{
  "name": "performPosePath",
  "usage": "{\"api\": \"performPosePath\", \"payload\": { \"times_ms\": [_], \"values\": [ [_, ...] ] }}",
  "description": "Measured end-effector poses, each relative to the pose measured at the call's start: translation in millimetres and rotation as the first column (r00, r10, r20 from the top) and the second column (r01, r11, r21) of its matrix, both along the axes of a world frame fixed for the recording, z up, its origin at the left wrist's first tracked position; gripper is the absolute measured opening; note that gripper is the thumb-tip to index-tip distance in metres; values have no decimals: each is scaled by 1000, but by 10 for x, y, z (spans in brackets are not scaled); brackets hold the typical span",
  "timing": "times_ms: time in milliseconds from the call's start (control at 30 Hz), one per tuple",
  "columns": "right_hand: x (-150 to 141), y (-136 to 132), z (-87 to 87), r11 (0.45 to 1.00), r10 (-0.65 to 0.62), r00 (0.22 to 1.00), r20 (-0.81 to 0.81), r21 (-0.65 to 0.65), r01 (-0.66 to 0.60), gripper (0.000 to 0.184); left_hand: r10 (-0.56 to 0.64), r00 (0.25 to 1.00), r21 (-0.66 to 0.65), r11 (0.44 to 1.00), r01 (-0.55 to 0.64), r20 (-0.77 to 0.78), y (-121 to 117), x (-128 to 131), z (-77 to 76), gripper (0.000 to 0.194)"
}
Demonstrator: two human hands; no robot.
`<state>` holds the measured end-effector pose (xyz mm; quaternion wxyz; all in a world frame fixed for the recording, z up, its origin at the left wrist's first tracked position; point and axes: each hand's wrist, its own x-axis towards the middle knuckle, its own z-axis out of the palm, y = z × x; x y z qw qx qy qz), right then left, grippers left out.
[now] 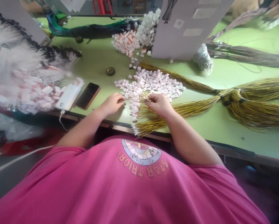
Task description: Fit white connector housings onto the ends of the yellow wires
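My right hand (160, 104) is closed around several yellow-and-black wires near their metal-tipped ends, which point left. The rest of the wire bundle (195, 105) runs off to the right across the green table. Just left of the loose wire tips, my left hand (113, 103) has its thumb and fingers pressed together; whatever they pinch is too small to make out. Between and beyond both hands spreads a pile of small white connector housings (153, 81). Below my right hand, more wire ends (139, 128) lie by the table's front edge.
A black tape roll (110, 71), a phone (88, 95) and a white power bank (68, 95) lie to the left, beside heaped white-ended wires (34, 84). Behind stand a grey panel (176, 34) and an orange-white connector pile (125, 42). Other people's arms show at the far side.
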<state>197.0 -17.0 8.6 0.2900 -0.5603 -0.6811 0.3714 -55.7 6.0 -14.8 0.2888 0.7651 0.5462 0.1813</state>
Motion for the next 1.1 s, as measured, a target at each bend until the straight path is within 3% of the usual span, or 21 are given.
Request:
{"api": "performPosePath", "payload": {
  "times_ms": [67,167,267,333,500,767,967,1100],
  "values": [
    [7,5,-17,1000,-18,999,-33,-20,17,20,87,954,-85,994,-65,288,-15,62,34,18],
    [20,9,-43,996,-63,992,-112,-68,56,19,204,752,-282,959,-25,627,-40,232,65,22],
    [25,9,-52,994,-65,974,-219,-100,44,17,298,586,-414,907,71,753,-67,446,78,21],
    [21,4,-40,992,-66,959,-276,-119,34,16,342,544,-474,872,121,767,-80,562,91,20],
    [8,-27,48,987,-102,966,-239,-147,67,13,384,511,-529,831,172,769,-83,692,113,35],
    [9,-26,17,993,-109,992,-62,-44,106,18,348,512,-485,859,161,785,-68,723,27,26],
    [-11,-31,10,997,-65,998,-2,-32,65,22,333,612,-434,901,18,717,-111,759,88,30],
    [-25,-26,-29,998,-34,998,-46,-46,32,22,321,635,-413,911,-3,703,-124,814,30,27]
  ]
}}
